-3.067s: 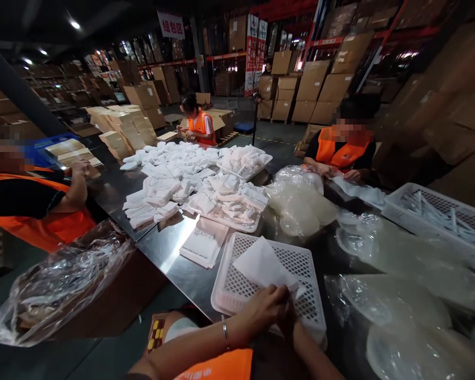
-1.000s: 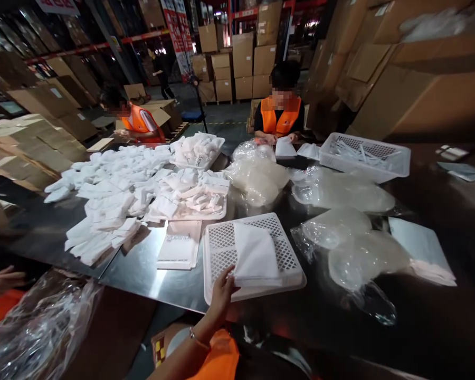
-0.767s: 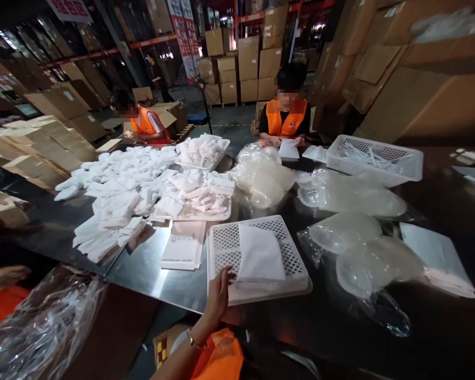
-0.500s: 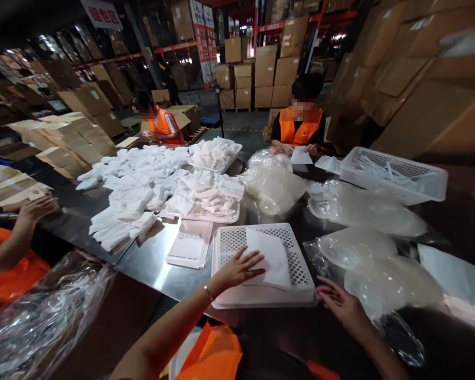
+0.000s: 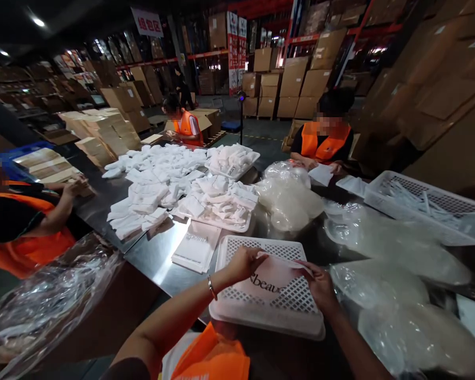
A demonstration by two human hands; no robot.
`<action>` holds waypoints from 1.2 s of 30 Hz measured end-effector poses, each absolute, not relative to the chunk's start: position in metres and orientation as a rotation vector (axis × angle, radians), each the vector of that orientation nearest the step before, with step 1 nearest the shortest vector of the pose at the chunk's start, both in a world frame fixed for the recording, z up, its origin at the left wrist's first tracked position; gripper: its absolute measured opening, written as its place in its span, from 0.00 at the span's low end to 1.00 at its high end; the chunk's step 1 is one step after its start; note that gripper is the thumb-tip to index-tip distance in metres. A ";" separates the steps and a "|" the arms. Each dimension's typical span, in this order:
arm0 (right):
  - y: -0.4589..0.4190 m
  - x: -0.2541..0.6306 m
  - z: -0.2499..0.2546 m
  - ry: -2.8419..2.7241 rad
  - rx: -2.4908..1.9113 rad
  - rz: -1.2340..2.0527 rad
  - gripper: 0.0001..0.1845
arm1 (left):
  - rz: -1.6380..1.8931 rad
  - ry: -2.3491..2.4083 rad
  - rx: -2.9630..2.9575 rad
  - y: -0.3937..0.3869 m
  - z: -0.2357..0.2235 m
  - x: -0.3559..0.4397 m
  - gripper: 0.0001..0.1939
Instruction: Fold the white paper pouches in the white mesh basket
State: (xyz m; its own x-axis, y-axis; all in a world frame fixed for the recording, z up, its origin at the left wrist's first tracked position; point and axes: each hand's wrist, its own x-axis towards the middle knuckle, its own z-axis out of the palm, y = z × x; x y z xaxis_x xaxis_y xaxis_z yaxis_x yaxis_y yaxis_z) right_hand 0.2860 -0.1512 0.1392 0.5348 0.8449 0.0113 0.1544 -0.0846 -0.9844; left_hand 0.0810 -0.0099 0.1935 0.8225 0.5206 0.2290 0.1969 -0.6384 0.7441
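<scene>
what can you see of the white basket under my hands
The basket is white, apparently plastic, and rectangular with rounded corners. Its upper face is a grid of small diamond-shaped holes, and it seems to sit upside down on the metal table, near the edge. The left hand and right hand hold a printed white sheet that covers part of the grid. I can't tell whether either hand touches the basket.

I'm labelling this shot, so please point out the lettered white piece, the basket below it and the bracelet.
Lettered white piece (image 5: 268, 272): head view, its printed face, above the lettering.
Basket (image 5: 269, 317): head view, its near side wall.
Bracelet (image 5: 210, 287): head view, middle of its visible band.
</scene>
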 end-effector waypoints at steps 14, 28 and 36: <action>-0.170 0.296 0.075 -2.565 -1.448 0.197 0.42 | 0.295 -0.455 3.001 -0.017 0.107 0.032 0.21; -0.175 0.264 0.052 -2.343 -1.184 -0.812 0.19 | 0.447 -0.292 2.879 0.017 0.075 0.024 0.18; -0.187 0.250 0.059 -1.845 -1.363 -0.336 0.24 | 0.702 -0.041 2.452 -0.002 0.083 0.024 0.20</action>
